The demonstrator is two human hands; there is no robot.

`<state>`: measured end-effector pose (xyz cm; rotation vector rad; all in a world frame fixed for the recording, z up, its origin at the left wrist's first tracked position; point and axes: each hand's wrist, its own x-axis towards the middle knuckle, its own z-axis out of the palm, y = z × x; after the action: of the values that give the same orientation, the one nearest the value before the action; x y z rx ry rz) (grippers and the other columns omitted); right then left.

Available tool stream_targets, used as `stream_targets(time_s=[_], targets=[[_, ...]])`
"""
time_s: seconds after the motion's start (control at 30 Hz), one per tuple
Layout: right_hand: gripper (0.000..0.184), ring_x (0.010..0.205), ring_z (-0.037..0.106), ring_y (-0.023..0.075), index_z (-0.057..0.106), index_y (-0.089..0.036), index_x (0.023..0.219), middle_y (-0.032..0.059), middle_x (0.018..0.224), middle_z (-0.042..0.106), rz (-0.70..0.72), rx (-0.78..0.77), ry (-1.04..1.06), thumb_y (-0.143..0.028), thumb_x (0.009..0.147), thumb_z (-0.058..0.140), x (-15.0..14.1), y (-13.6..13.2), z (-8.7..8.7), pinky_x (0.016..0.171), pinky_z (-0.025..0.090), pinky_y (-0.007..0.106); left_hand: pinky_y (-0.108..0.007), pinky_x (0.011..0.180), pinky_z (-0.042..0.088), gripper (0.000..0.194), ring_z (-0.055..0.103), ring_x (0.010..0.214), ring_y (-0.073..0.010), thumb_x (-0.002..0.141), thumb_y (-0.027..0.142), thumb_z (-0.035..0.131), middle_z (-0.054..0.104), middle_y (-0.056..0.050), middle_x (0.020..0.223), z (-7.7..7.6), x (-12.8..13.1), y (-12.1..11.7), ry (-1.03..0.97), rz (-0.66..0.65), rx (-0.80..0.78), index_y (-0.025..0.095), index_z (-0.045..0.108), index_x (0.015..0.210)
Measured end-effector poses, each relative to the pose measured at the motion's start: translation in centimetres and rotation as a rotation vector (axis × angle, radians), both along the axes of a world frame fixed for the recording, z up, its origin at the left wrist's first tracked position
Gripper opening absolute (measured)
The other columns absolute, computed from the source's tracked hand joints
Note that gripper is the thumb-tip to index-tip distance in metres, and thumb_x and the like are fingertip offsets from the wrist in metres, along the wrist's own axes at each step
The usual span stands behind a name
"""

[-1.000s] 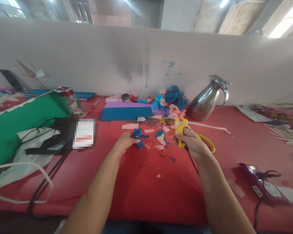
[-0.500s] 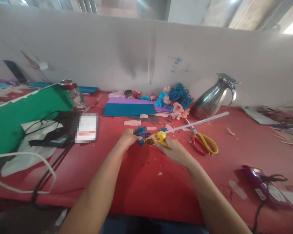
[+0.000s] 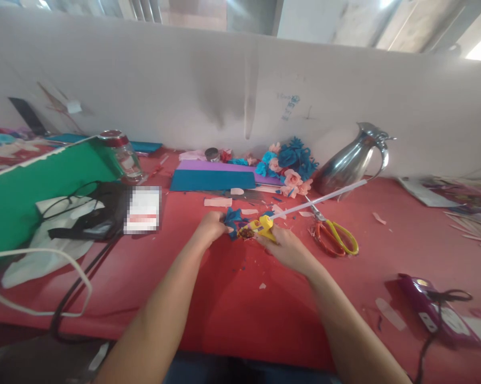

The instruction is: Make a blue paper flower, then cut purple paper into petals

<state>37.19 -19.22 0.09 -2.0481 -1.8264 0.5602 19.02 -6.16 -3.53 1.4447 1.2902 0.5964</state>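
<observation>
My left hand (image 3: 210, 226) pinches a small blue paper flower (image 3: 234, 218) just above the red tablecloth (image 3: 240, 298). My right hand (image 3: 289, 248) is closed around a yellow glue gun (image 3: 261, 227), its nozzle touching the blue flower. A white glue stick (image 3: 324, 199) juts out of the gun's back toward the right. Paper scraps in pink and blue lie scattered around both hands.
Yellow-and-orange scissors (image 3: 334, 236) lie right of my hand. A steel jug (image 3: 350, 162) and a cluster of paper flowers (image 3: 290, 162) stand by the wall. Blue and purple sheets (image 3: 214, 178), a jar (image 3: 122, 154), glasses (image 3: 70, 200), cables and a purple power strip (image 3: 434, 309) surround the work area.
My right hand brought the glue gun leftward until its nozzle met the blue flower held in my left hand. Over the last half second both hands stayed almost still.
</observation>
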Motion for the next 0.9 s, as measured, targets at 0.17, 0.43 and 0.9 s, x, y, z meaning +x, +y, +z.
stream_targets(time_s=[0.17, 0.43, 0.9], targets=[[0.031, 0.066, 0.059, 0.0194, 0.051, -0.019, 0.079, 0.0071, 0.078, 0.066, -0.029, -0.015, -0.027, -0.047, 0.090, 0.044, 0.3, 0.2, 0.1, 0.053, 0.030, 0.025, -0.028, 0.061, 0.043, 0.031, 0.062, 0.072, -0.0228, 0.044, 0.005, 0.074, 0.068, -0.003, 0.064, -0.1, 0.0, 0.1, -0.008, -0.008, 0.006, 0.018, 0.072, 0.072], [0.035, 0.066, 0.059, 0.0193, 0.050, -0.020, 0.077, 0.0065, 0.077, 0.065, -0.063, -0.023, -0.037, -0.051, 0.089, 0.042, 0.7, 0.3, -0.4, 0.052, 0.030, 0.025, -0.027, 0.062, 0.041, 0.020, 0.059, 0.068, -0.0206, 0.045, 0.009, 0.073, 0.065, -0.001, 0.059, -0.1, 0.0, 0.1, 0.018, -0.046, 0.045, 0.018, 0.068, 0.062], [0.041, 0.053, 0.060, 0.0182, 0.057, -0.020, 0.072, 0.0028, 0.054, 0.061, -0.452, 0.002, 0.090, -0.053, 0.088, 0.039, 7.5, 1.0, -0.6, 0.051, 0.042, 0.027, -0.033, 0.079, 0.045, 0.021, 0.065, 0.084, -0.0242, 0.057, 0.015, 0.072, 0.073, -0.006, 0.083, 1.9, 0.3, -1.0, -0.077, -0.077, 0.051, 0.017, 0.071, 0.078]])
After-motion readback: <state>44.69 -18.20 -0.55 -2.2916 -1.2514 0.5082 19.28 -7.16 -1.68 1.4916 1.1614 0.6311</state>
